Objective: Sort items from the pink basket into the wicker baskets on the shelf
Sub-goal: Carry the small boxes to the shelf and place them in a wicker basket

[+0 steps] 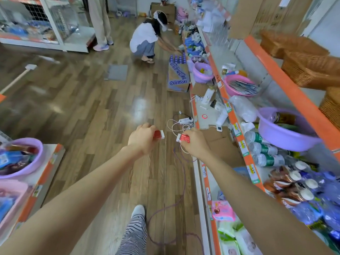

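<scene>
Head view: both arms reach forward over the wooden floor (88,100) of a shop aisle. The left hand (142,138) has its fingers curled round the first red box (159,134), a small pack whose white end sticks out to the right of the knuckles. The right hand (195,144) grips the second red box (183,138) the same way, with its white end pointing left. The two boxes are held level and near each other, white ends facing, with a clear gap between them.

The wicker baskets (311,70) stand in a row on the top level of the orange-edged shelf (276,70) at the right, well apart from both hands and higher up in the frame. The pink basket (11,199) sits at the lower left edge on a low surface (46,173), just beside a purple basin (35,159) filled with packets; it is behind and to the left of the left forearm.

On the right shelf's middle level lie a second purple basin (283,137), a pink basin (230,85) and lying water bottles (261,148). White cables (176,124) are tangled on the floor just beyond the right hand. Farther down the aisle another person (145,39) crouches beside a printed carton (178,78), reaching toward the bottom shelf.
</scene>
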Tool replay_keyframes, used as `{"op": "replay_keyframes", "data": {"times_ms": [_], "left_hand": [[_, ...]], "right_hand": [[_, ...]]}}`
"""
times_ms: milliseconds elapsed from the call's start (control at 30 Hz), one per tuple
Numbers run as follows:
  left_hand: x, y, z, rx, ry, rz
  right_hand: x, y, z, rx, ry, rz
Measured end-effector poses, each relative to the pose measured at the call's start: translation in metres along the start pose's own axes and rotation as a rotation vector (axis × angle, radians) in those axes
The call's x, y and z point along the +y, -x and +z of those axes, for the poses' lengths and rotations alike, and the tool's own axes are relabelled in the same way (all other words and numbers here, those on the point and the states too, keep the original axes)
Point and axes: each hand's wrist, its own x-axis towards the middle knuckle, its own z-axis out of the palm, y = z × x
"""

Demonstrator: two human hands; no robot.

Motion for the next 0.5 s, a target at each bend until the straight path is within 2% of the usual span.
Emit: {"op": "replay_keyframes", "data": {"times_ms": [233, 500], "left_hand": [[-0.038, -0.106, -0.033, -0.004, 0.0, 0.034], [-0.058, -0.192, -0.057, -0.053, 0.002, 0.079]], "right_hand": [[-0.027, -0.114, -0.001, 0.064, 0.007, 0.021], [-0.03, -0.188, -0.004, 0.089, 0.003, 0.094]]}}
